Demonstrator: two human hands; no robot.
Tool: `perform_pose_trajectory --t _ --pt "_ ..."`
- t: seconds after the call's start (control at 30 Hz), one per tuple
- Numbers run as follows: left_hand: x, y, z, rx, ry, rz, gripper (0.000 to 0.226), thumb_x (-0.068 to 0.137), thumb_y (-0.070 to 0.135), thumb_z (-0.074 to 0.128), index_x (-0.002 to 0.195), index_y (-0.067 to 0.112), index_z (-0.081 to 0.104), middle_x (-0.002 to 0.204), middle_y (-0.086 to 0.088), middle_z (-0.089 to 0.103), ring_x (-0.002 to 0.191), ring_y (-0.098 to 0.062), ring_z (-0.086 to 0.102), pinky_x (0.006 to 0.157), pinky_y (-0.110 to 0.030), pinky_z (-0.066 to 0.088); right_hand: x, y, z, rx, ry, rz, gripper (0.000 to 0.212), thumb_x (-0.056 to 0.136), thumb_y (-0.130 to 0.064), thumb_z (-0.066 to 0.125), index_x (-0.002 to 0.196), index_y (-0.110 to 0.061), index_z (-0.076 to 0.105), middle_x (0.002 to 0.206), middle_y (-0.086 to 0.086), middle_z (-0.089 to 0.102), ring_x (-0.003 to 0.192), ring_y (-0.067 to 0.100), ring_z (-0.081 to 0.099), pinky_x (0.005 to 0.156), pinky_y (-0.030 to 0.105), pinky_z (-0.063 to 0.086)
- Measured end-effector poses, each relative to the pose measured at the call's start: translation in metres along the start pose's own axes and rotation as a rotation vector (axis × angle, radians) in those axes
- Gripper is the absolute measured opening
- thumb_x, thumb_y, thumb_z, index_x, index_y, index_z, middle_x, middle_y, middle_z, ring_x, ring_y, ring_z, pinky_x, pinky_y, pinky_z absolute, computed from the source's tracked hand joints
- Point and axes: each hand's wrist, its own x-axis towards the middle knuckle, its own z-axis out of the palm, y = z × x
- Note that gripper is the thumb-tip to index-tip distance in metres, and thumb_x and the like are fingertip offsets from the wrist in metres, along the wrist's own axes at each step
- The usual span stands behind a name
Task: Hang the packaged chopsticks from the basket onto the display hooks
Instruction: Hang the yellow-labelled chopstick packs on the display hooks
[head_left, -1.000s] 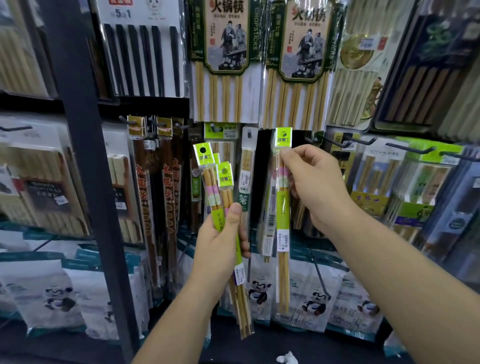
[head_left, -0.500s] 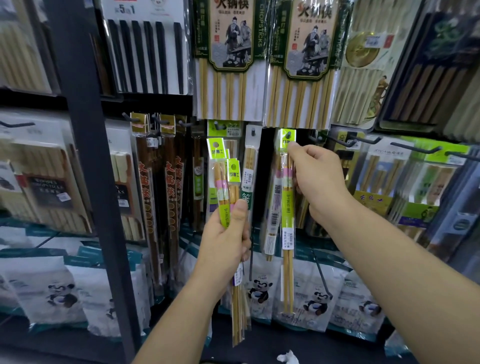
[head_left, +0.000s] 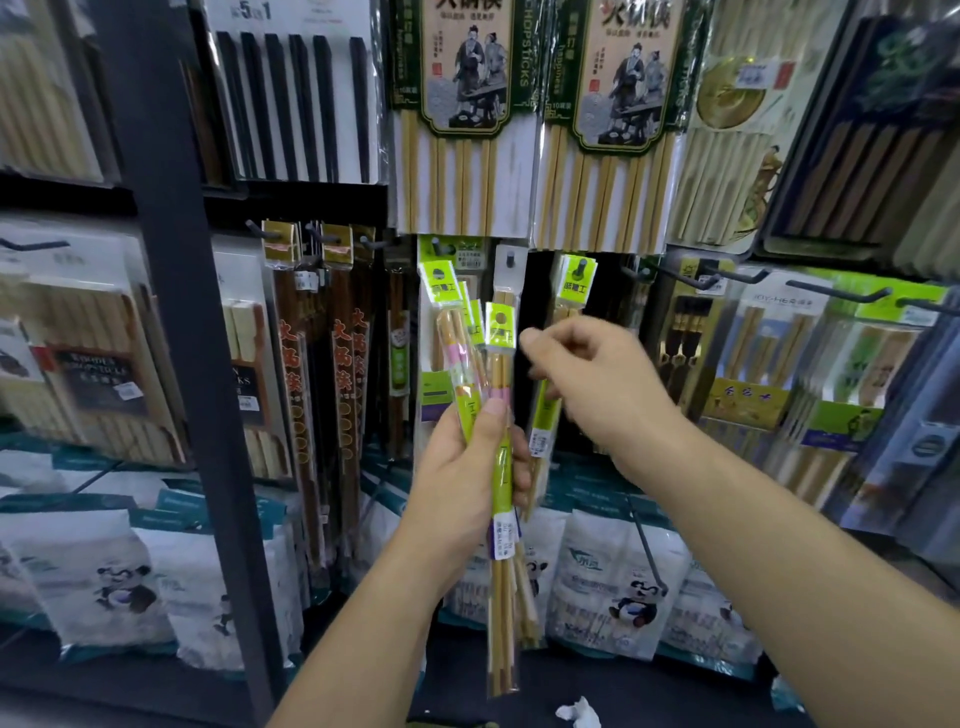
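The bunch of chopstick packs (head_left: 501, 597) is in my left hand (head_left: 462, 467). I'm gripping it around the middle with my thumb pressed across the front. The packs fan out upward with their green header cards on top, and the bamboo ends stick out below my fist.

One matching pack, call it the hung pack (head_left: 576, 291), sits on a hook (head_left: 581, 269) up and to the right of the bunch. Its green card is over the peg and the rest drops down behind my right hand (head_left: 597, 379). That hand has nothing in it. The fingers are loosely curled and the index tip is just beside the header card of the rightmost pack in the bunch. It's blurry, so I can't tell if it's actually touching the card.

Right above all that hang two big bamboo sets (head_left: 467, 171) with old-style figures printed on the cards. A black five-pair set (head_left: 296, 104) is further left on the same row. Left of my bunch there are long dark red-brown packs (head_left: 291, 374) with orange characters, then a dark upright post (head_left: 176, 338). Over on the right, black pegs (head_left: 831, 292) poke out in front of more green-carded packs.

Down low there's a row of white panda bags (head_left: 618, 582), and a crumpled bit of white paper (head_left: 579, 712) lies on the floor.
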Motion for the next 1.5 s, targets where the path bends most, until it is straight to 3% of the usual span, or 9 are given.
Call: perform_pose_trajectory --t 0.17,0.33,0.4,0.53,0.87,1.1,1.23,1.37,1.5 --pt "-0.004 0.002 0.001 -0.005 -0.048 0.027 0.035 0.095 0.043 0.056 0.108 0.01 0.058 0.071 -0.005 0.067 0.058 -0.019 0.066 0.049 -0.029 0.055 -0.008 -0.003 0.005 0.027 -0.135 -0.044 0.021 0.098 -0.031 0.066 0.081 -0.019 0.072 0.075 0.01 0.068 0.063 0.009 0.059 0.056 0.021 0.047" --pt "-0.003 -0.004 -0.003 0.011 0.016 -0.03 0.04 0.099 0.041 0.055 0.111 0.003 0.059 0.084 -0.011 0.075 0.077 -0.027 0.074 0.068 -0.046 0.065 0.002 -0.009 -0.006 0.201 0.044 -0.003 0.03 0.103 -0.02 0.058 0.076 -0.016 0.069 0.056 -0.011 0.061 0.051 0.0 0.055 0.045 0.011 0.04" --pt "-0.002 -0.006 -0.006 0.111 0.075 -0.008 0.035 0.104 0.036 0.053 0.103 0.001 0.059 0.082 -0.004 0.071 0.077 -0.02 0.069 0.076 -0.038 0.063 0.009 -0.015 -0.013 0.245 0.118 0.01 0.031 0.103 -0.016 0.056 0.075 -0.013 0.067 0.053 -0.01 0.059 0.047 0.0 0.053 0.043 0.012 0.039" --pt "-0.001 -0.005 -0.007 0.15 0.093 0.0 0.026 0.108 0.025 0.051 0.102 0.003 0.063 0.073 0.002 0.061 0.065 -0.013 0.056 0.057 -0.026 0.053 0.022 -0.019 -0.019 0.197 0.184 0.025 0.032 0.102 -0.018 0.055 0.072 -0.01 0.065 0.064 0.001 0.062 0.051 0.008 0.051 0.044 0.017 0.038" --pt "-0.003 -0.007 -0.005 0.151 0.063 -0.004 0.02 0.109 0.024 0.05 0.122 0.02 0.064 0.071 0.002 0.061 0.061 -0.011 0.053 0.054 -0.026 0.048 0.031 -0.008 -0.016 0.137 0.175 0.101 0.031 0.098 -0.019 0.058 0.081 0.006 0.064 0.056 -0.004 0.057 0.05 0.01 0.051 0.045 0.017 0.038" --pt "-0.002 -0.007 -0.006 0.169 0.051 0.049 0.018 0.11 0.024 0.047 0.118 0.009 0.053 0.073 0.0 0.066 0.06 -0.011 0.055 0.051 -0.025 0.049 0.035 -0.011 -0.017 0.131 0.192 0.05 0.032 0.097 -0.017 0.058 0.082 0.011 0.06 0.064 0.008 0.054 0.05 0.011 0.051 0.05 0.021 0.043" --pt "-0.003 -0.008 -0.005 0.178 0.052 0.064 0.012 0.11 0.022 0.047 0.111 0.015 0.057 0.082 -0.003 0.071 0.066 -0.013 0.058 0.055 -0.026 0.051 0.036 -0.002 -0.018 0.028 0.215 0.048 0.038 0.097 -0.025 0.058 0.081 0.011 0.056 0.067 0.01 0.046 0.062 0.019 0.045 0.062 0.026 0.047" --pt "-0.003 -0.009 -0.007 0.19 0.059 0.07 0.013 0.108 0.018 0.052 0.106 0.015 0.064 0.09 -0.001 0.076 0.071 -0.012 0.066 0.062 -0.024 0.056 0.029 0.003 -0.019 -0.044 0.278 0.04 0.038 0.097 -0.036 0.063 0.073 -0.006 0.058 0.051 -0.011 0.047 0.048 0.002 0.044 0.061 0.024 0.04" --pt "-0.001 -0.009 -0.006 0.165 0.068 0.085 0.012 0.106 0.017 0.058 0.105 0.015 0.069 0.094 -0.003 0.078 0.082 -0.019 0.074 0.068 -0.03 0.062 0.009 0.003 -0.016 -0.061 0.27 0.01 0.037 0.098 -0.043 0.06 0.081 -0.011 0.064 0.057 -0.007 0.056 0.049 -0.002 0.048 0.056 0.022 0.041"
